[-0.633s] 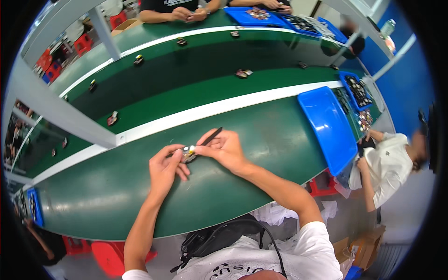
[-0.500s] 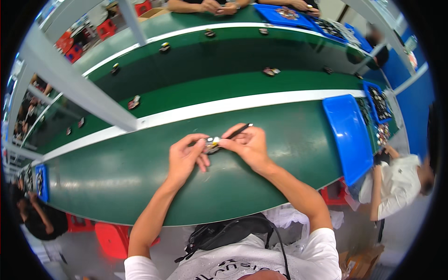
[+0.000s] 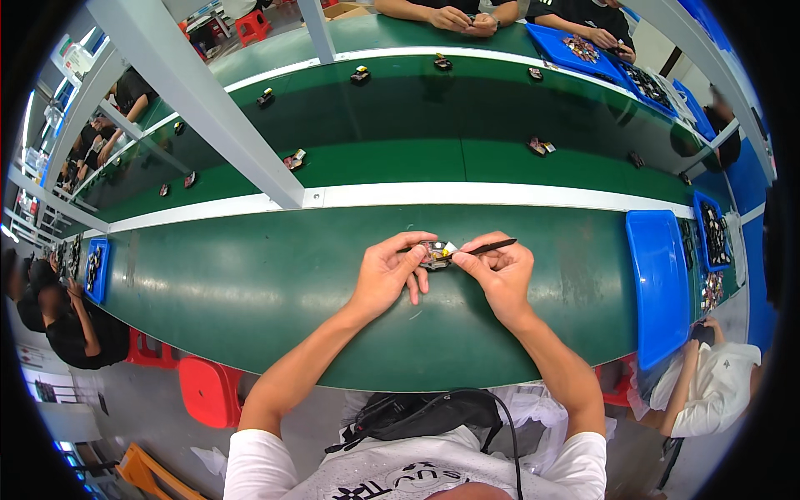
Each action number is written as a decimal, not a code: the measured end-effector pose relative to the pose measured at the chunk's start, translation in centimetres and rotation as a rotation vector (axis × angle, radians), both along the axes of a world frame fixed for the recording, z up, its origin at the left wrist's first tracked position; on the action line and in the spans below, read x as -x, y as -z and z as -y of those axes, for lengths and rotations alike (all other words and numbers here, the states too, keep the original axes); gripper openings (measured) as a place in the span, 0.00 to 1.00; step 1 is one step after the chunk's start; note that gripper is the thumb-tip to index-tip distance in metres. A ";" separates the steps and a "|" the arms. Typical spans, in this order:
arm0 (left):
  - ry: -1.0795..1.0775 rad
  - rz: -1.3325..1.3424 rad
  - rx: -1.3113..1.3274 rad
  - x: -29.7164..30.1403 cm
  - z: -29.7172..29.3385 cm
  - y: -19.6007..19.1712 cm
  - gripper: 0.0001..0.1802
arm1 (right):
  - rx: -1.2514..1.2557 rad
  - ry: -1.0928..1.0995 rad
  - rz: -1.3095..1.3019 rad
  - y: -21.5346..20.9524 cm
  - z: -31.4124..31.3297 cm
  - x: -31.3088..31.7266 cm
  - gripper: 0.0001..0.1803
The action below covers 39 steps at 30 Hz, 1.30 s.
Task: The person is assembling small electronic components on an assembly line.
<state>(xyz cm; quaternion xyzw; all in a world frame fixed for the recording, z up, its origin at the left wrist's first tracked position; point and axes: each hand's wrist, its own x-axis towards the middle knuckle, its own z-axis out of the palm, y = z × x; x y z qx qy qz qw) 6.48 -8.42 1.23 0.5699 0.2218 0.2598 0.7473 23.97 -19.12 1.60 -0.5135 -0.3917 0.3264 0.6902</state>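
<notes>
Far left, a person in a black top (image 3: 83, 333) sits by a small blue plastic tray (image 3: 97, 271), and a red plastic stool (image 3: 210, 392) stands on the floor below your table's edge. A thick white metal post (image 3: 208, 108) slants down to the long white rail (image 3: 467, 195) that runs behind your green, smooth-topped table (image 3: 217, 283).

Now to you: your left hand (image 3: 387, 275) is pinching the left end of a small black-cased device (image 3: 433, 257) with white and yellow bits inside, thumb in front, the lower fingers curled loosely beneath. The device sits right between your two hands, over the middle of the table. From the other side comes your right hand (image 3: 502, 275), thumb and fingers pinched around a slim black stick-shaped tool (image 3: 498, 245), its far end pointing up and to the right. Your right thumb is right up at the device; whether the tool's tip touches it, you can't tell from here.

Beyond the rail, small dark units (image 3: 540, 147) lie scattered along the dark green belt (image 3: 400, 108). On the right, a big blue plastic tray (image 3: 658, 292) lies near a person in a white shirt (image 3: 712, 387).
</notes>
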 end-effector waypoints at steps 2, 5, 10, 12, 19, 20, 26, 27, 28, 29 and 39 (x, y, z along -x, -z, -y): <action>-0.002 0.005 -0.001 0.0 0.0 0.1 0.21 | -0.021 0.052 0.120 -0.5 0.3 0.4 0.06; -0.002 0.021 -0.003 -0.1 0.0 0.0 0.21 | -0.041 0.085 0.210 -0.6 0.5 0.7 0.06; -0.012 0.052 0.009 -0.3 0.3 -0.1 0.22 | -0.042 0.128 0.302 -0.4 0.6 0.8 0.06; -0.007 0.054 0.003 -0.2 0.3 -0.1 0.22 | -0.047 0.132 0.336 -0.4 0.6 0.7 0.07; -0.035 0.058 -0.007 -0.2 0.4 0.1 0.20 | -0.054 0.131 0.328 -0.4 0.5 0.7 0.07; -0.033 0.062 -0.006 -0.1 0.4 0.0 0.20 | -0.036 0.118 0.346 -0.5 0.6 0.6 0.07; -0.027 0.078 -0.013 -0.1 0.4 -0.3 0.19 | -0.023 0.107 0.390 -0.7 0.8 0.5 0.07; -0.027 0.076 -0.007 -0.1 0.4 -0.3 0.18 | -0.016 0.103 0.388 -0.7 0.8 0.6 0.07; -0.028 0.076 -0.007 -0.1 0.4 -0.3 0.18 | -0.017 0.102 0.388 -0.7 0.7 0.6 0.07; -0.033 0.070 -0.006 -0.1 0.5 -0.4 0.18 | -0.017 0.103 0.347 -0.7 0.6 0.7 0.06; -0.092 0.049 -0.033 -0.2 0.8 -0.3 0.15 | 0.011 0.089 0.197 -0.3 0.6 0.7 0.06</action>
